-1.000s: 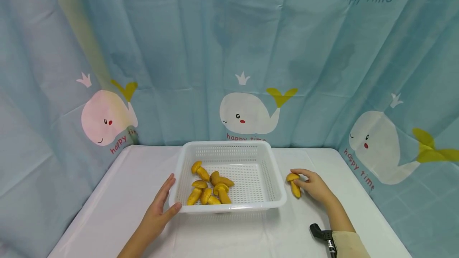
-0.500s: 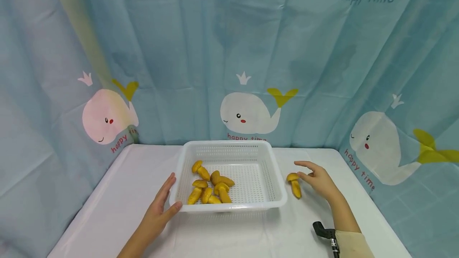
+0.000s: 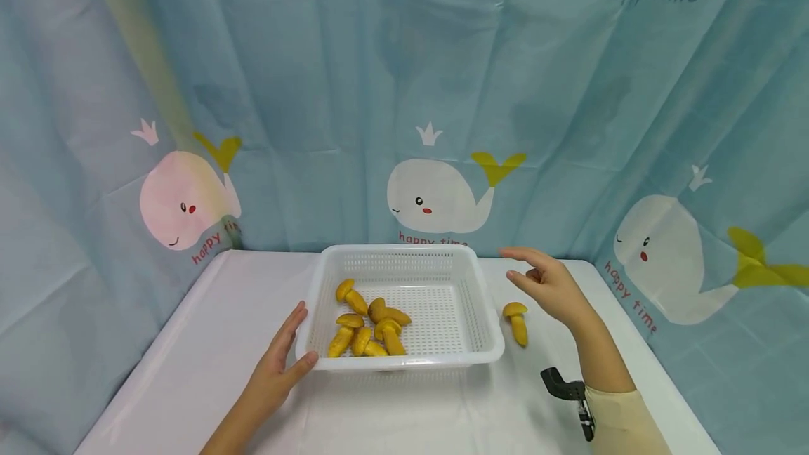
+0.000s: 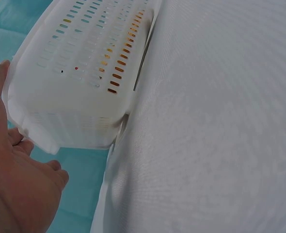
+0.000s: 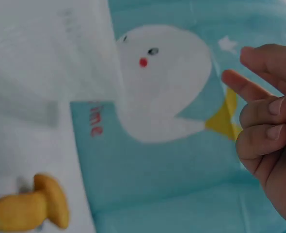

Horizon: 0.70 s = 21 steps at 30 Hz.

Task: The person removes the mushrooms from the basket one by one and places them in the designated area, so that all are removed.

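A white plastic basket with perforated walls stands on the table, several yellow mushrooms lying in its left half. My left hand rests at the basket's left side, fingers straight along the rim and thumb at the near left corner. In the left wrist view, the left hand is beside the basket's pale outer wall. Right of the basket, a single yellow mushroom lies on the table. My right hand hovers beyond and above it, thumb and index finger apart, the other fingers bent, holding nothing.
The white-covered table ends at a blue curtain printed with whales, which hangs behind and along both sides. A black device is strapped at the right sleeve.
My right hand has let go of the mushroom at the right and risen away, toward the back. That mushroom stays in place. The left hand keeps its position at the basket.
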{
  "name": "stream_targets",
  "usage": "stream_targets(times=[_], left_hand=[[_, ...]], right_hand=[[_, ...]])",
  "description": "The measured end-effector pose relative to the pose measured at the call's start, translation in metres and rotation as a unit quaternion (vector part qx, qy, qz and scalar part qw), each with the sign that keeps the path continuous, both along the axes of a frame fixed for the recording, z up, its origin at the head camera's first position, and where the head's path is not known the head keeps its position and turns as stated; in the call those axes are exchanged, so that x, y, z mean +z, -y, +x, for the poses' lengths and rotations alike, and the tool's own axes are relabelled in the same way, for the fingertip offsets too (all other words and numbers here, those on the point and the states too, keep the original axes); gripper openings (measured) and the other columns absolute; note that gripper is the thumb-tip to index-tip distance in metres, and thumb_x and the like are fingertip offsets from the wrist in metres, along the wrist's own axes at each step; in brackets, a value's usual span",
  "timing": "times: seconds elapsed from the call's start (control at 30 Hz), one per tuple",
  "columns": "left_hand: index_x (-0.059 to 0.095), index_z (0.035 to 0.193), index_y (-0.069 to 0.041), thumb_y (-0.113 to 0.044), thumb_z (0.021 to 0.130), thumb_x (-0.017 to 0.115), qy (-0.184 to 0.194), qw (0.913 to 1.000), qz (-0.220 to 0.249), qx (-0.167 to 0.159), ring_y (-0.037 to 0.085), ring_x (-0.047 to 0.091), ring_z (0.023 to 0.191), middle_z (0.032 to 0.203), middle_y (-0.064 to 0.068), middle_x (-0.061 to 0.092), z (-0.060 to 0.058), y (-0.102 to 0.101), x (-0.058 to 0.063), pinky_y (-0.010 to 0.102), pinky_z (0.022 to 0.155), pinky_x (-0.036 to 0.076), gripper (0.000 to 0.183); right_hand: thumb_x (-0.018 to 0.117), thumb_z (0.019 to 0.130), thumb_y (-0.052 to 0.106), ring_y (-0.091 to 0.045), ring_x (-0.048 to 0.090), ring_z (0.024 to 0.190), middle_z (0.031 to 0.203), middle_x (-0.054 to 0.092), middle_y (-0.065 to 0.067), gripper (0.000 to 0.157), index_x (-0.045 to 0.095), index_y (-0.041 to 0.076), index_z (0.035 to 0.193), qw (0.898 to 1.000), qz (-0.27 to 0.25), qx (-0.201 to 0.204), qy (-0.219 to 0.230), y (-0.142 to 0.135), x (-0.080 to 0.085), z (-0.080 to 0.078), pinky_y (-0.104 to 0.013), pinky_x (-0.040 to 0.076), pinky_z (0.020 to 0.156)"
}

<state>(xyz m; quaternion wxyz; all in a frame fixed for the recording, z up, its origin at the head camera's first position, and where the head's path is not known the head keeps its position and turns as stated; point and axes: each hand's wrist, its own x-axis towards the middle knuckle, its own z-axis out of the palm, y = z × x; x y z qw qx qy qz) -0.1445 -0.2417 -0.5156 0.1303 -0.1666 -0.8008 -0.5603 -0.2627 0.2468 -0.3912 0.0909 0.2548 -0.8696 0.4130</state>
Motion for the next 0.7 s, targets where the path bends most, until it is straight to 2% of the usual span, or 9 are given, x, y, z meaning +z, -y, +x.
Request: stream_targets(times=[0.13,0.2,0.37,0.53,0.7], left_hand=[[0.027,0.161,-0.006,-0.001,0.095,0.068,0.003,1.0,-0.001,0.003,-0.011,0.009,0.152,0.171,0.015,0.014,0.001,0.0,-0.001,0.0,0.112,0.015,0.078],[0.027,0.161,-0.006,0.0,0.095,0.067,0.003,1.0,0.001,0.003,-0.011,0.009,0.151,0.172,0.014,0.014,0.001,0.0,-0.002,0.0,0.111,0.015,0.078],[0.027,0.161,-0.004,0.002,0.095,0.067,-0.003,1.0,0.005,-0.003,-0.01,0.01,0.152,0.171,0.015,0.015,0.0,0.0,-0.002,0.0,0.112,0.015,0.078],[0.028,0.161,-0.005,0.001,0.094,0.068,-0.009,1.0,0.004,0.0,-0.009,0.011,0.152,0.171,0.018,0.016,-0.002,0.001,-0.004,0.001,0.113,0.015,0.078],[0.029,0.16,-0.004,0.002,0.094,0.068,-0.017,0.9999,0.005,-0.001,-0.009,0.012,0.152,0.169,0.023,0.016,-0.001,0.001,-0.005,0.001,0.113,0.015,0.078]], right_hand=[[0.068,0.1,0.019,-0.012,0.046,0.053,0.14,0.061,-0.002,0.037,0.065,0.024,0.137,0.999,0.003,0.047,-0.026,0.025,0.023,-0.004,-0.024,0.048,0.055],[0.069,0.1,0.019,-0.012,0.037,0.048,0.139,0.062,-0.001,0.036,0.066,0.024,0.136,0.998,0.009,0.061,-0.031,0.038,0.033,-0.007,-0.025,0.043,0.05],[0.07,0.099,0.025,-0.01,0.031,0.048,0.138,0.063,0.004,0.035,0.067,0.028,0.134,0.995,0.042,0.083,-0.044,0.07,0.052,-0.015,-0.026,0.039,0.05],[0.072,0.098,0.025,-0.013,0.032,0.049,0.142,0.061,0.008,0.037,0.067,0.03,0.135,0.99,0.053,0.126,-0.037,0.103,0.064,-0.027,-0.026,0.04,0.051],[0.071,0.098,0.019,-0.013,0.033,0.053,0.143,0.06,0.009,0.038,0.067,0.028,0.135,0.983,0.063,0.174,-0.012,0.138,0.068,-0.043,-0.026,0.04,0.055]])
